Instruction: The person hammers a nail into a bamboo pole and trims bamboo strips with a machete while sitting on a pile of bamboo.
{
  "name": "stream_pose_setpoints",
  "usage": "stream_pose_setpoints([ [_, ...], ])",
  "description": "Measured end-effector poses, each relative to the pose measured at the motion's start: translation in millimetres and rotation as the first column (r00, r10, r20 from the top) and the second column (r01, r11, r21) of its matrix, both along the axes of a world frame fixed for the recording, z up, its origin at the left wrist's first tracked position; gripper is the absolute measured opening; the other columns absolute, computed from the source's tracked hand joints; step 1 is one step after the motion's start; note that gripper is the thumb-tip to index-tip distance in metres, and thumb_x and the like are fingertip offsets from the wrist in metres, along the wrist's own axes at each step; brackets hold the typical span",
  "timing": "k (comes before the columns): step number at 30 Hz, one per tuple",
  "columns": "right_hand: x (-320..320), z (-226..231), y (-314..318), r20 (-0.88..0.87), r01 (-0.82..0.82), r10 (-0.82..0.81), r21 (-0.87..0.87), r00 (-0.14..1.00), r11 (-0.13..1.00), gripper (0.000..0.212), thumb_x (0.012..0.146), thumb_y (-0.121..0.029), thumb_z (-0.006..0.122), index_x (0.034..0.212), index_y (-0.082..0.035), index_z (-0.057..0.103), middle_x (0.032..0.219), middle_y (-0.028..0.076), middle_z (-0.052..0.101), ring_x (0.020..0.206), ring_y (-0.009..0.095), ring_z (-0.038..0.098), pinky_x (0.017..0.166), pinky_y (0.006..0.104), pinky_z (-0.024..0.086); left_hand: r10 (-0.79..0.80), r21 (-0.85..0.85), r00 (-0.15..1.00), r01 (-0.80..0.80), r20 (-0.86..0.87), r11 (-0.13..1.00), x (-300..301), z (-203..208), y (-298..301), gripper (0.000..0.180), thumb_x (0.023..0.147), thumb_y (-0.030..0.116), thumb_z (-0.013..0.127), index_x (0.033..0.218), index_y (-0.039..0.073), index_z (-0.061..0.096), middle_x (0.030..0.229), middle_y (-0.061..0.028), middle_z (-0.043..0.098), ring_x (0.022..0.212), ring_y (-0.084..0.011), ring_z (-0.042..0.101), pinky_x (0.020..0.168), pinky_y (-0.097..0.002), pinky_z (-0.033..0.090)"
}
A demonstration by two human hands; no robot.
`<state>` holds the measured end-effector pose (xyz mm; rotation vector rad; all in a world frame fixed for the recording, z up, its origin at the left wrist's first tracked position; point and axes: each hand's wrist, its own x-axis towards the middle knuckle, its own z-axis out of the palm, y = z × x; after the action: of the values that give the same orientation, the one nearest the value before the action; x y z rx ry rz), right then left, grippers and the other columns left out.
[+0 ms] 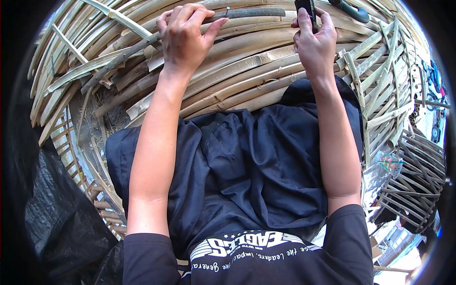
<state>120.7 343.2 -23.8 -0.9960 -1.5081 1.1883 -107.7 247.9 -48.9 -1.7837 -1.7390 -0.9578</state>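
Beyond the dark cloth (256,156), the left hand (187,35) spreads its thumb from bent fingers — whether they pinch the dark stick (259,13), I cannot tell. The right hand (316,40) wraps a black tool (311,13). The stick's nail (227,11) could tilt — rounded bamboo strips (247,59) underneath may let it roll.

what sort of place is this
Likely an informal, daylit workspace for bamboo or wood: split strips lie massed together, what looks like a nail stands at a dark stick, and a slatted frame is at the right.
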Motion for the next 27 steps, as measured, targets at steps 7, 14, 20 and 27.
stream_pose_setpoints([
  [7, -2, 3, -8, 0.032, -0.039, 0.038, 0.029, 0.999, 0.999, 0.034, 0.102, -0.022, 0.06, 0.123, 0.003, 0.051, 0.079, 0.004, 0.064, 0.047, 0.003, 0.045, 0.04, 0.0205, 0.034, -0.147, 0.004, 0.957, 0.151, 0.251, 0.989, 18, 21, 8, 0.016, 0.076, 0.016, 0.08, 0.087, 0.006, 0.074, 0.088, -0.0072, 0.07, 0.084, -0.0288, 0.066, 0.077, -0.0402, 0.049],
  [14, -3, 7, -16, 0.037, -0.103, 0.102, 0.021, 0.994, 0.994, 0.035, 0.102, -0.021, 0.06, 0.125, 0.004, 0.05, 0.079, 0.004, 0.063, 0.048, 0.001, 0.044, 0.041, 0.0189, 0.033, -0.12, -0.012, 0.938, 0.131, 0.326, 0.991, 20, 16, 10, 0.012, 0.078, 0.015, 0.079, 0.085, 0.006, 0.075, 0.083, -0.0077, 0.07, 0.078, -0.0283, 0.067, 0.072, -0.0391, 0.048],
  [20, -5, 7, -21, 0.046, -0.142, 0.141, 0.011, 0.989, 0.99, 0.036, 0.101, -0.02, 0.061, 0.126, 0.004, 0.049, 0.078, 0.003, 0.063, 0.049, 0.001, 0.044, 0.041, 0.018, 0.032, -0.101, -0.023, 0.936, 0.116, 0.336, 0.993, 23, 22, 8, 0.012, 0.078, 0.017, 0.079, 0.082, 0.007, 0.074, 0.081, -0.0066, 0.07, 0.076, -0.0279, 0.066, 0.071, -0.0393, 0.047],
  [27, -6, 8, -28, 0.08, -0.146, 0.145, -0.001, 0.986, 0.989, 0.036, 0.101, -0.019, 0.061, 0.126, 0.005, 0.049, 0.078, 0.003, 0.062, 0.048, 0.001, 0.044, 0.041, 0.0179, 0.031, -0.1, 0.01, 0.935, 0.103, 0.341, 0.995, 23, 17, 11, 0.01, 0.079, 0.019, 0.077, 0.081, 0.01, 0.074, 0.08, -0.0053, 0.07, 0.076, -0.0274, 0.066, 0.07, -0.0392, 0.046],
])
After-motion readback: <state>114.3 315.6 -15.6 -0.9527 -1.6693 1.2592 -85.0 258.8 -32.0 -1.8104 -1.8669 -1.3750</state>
